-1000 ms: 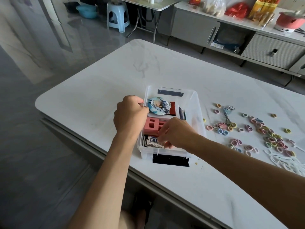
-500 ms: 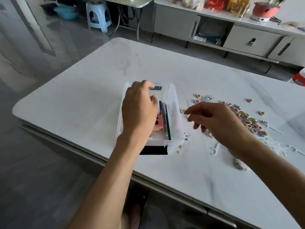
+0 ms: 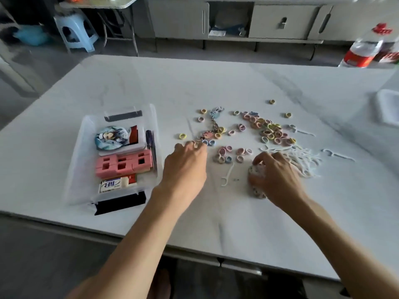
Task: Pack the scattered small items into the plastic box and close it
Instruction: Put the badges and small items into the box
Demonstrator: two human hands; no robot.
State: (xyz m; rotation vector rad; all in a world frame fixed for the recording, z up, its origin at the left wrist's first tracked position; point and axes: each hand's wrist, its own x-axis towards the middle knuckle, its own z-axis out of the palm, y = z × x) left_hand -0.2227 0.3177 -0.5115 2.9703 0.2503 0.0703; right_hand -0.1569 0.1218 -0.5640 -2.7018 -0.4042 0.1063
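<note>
Fingers of the left hand (image 3: 185, 169) are bent downward, knuckles up, their tips down among the ties at the near end of the keychain (image 3: 214, 124); the blur there keeps me from telling whether they pinch anything. The right hand (image 3: 277, 176) has its fingers curled over a pale speckled wad (image 3: 255, 182), which pokes out from under the palm on the table (image 3: 216, 83).

Between and beyond the two hands lie the loose things: pastel hair ties (image 3: 268, 130) strewn thickly toward the right and thinly toward the left, a heap of white floss picks (image 3: 302, 158) just beside the right hand, and one pick (image 3: 227, 175) lying apart between the wrists.

The box (image 3: 75, 160) sits open at the table's left, near the front edge and just beside the left wrist. It is clear plastic with a black latch at each end. Inside, from far to near, are a round picture badge (image 3: 112, 137), a pink block (image 3: 124, 162) with square holes and a small white packet (image 3: 112, 184); a dark pen (image 3: 151, 145) lies along the right wall.

At the far right edge of the table a clear plastic piece (image 3: 388, 106) shows, too blurred to name. Beyond the table stand a bottle (image 3: 364, 50) with a red label, a grey cabinet (image 3: 280, 22) and a pale blue stool (image 3: 75, 31).
</note>
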